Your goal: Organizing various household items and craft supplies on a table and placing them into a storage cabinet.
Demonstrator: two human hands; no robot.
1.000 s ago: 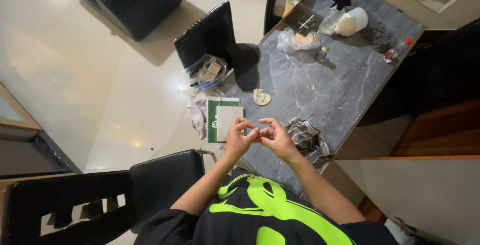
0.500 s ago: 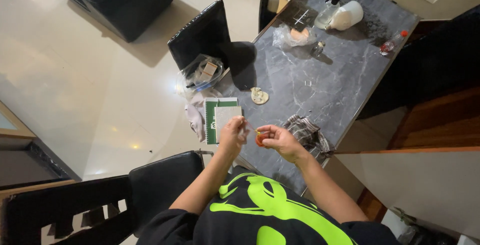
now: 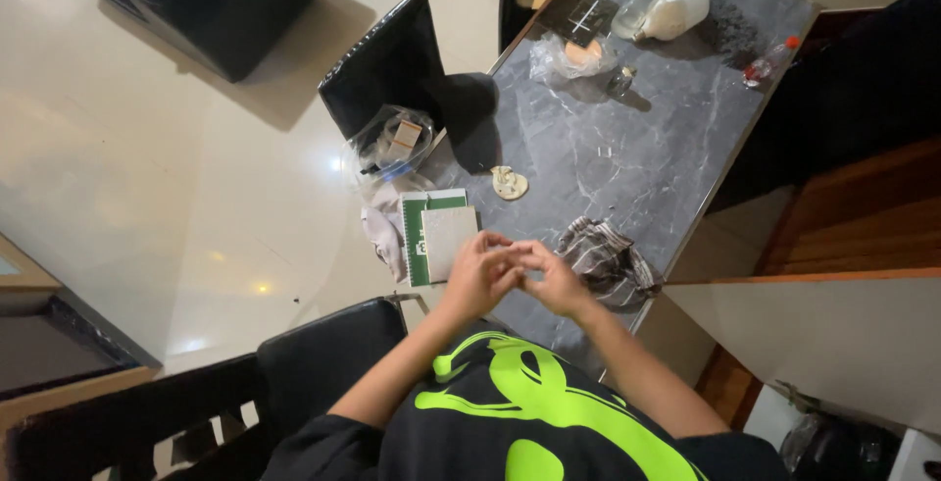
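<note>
Both your hands are pressed together above the near edge of the grey marble table (image 3: 627,167), left hand (image 3: 477,278) and right hand (image 3: 555,282) with fingers curled inward and touching. Whatever sits between them is hidden, so you cannot tell what they clamp, which way it points or how its long axis runs. Just beyond your left hand lies a green notebook (image 3: 420,236) with a pale card (image 3: 449,240) on it. A crumpled checked cloth (image 3: 606,263) lies beside your right hand. Farther off, a clear plastic bag (image 3: 392,146) holds small boxes, another bag (image 3: 569,55) holds something round and orange, and a white jug (image 3: 678,7) lies on its side.
</note>
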